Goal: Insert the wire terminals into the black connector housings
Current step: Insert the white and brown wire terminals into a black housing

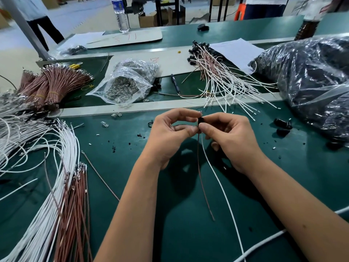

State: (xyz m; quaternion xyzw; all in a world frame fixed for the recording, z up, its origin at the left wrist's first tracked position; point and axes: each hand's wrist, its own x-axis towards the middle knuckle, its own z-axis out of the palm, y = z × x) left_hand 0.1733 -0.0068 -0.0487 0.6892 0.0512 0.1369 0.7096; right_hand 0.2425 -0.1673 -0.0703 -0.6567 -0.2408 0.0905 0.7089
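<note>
I see a wide green tabletop point(117, 186) in a workshop hall, with people standing at its far edge. Well off to the right of my right hand lies a big crinkled clear plastic bag of black parts point(309, 72). To the left of my left hand, long loose white insulated wires point(47, 214) and brown insulated wires point(75, 205) fan across the mat. Beyond both hands sits a heap of finished white and brown wires ending in black housings point(217, 76), and left of it a clear zip bag of small transparent pieces point(126, 82). Far left of that are banded bundles of brown wire point(51, 84). My left hand point(168, 133) and right hand point(230, 137) meet above the mat, fingers curled, both pinching one small black connector housing point(200, 121) between thumb and forefinger tips. From it a thin brown wire point(203, 182) and a thin white wire point(222, 191) hang down towards me between my forearms.
</note>
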